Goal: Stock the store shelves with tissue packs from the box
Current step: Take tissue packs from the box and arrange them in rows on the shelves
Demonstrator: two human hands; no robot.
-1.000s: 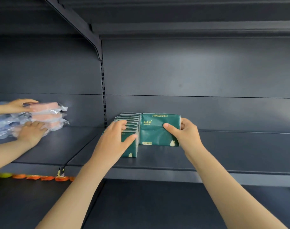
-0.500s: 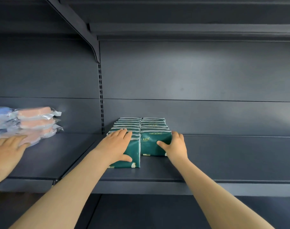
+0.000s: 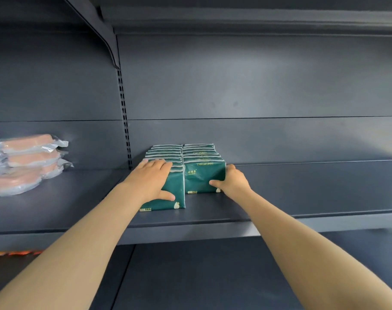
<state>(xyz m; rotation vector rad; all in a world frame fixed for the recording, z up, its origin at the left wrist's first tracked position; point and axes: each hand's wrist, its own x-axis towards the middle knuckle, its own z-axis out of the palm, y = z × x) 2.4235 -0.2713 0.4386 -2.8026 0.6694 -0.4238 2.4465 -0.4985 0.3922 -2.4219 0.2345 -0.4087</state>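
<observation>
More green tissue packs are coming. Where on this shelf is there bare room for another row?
Bare shelf runs right of the right hand and the right row. Some lies between the left row and the pink packs. The rows touch: no gap.

You are in a shop, facing a dark grey metal retail shelving unit (image 3: 302, 189) with a slotted upright post (image 3: 124, 121) and an angled shelf bracket (image 3: 101, 34). Identical dark green plastic-wrapped tissue packs (image 3: 204, 175) stand on it in two neat rows, and clear plastic packs with pinkish contents (image 3: 29, 157) are stacked in the neighbouring bay.
</observation>
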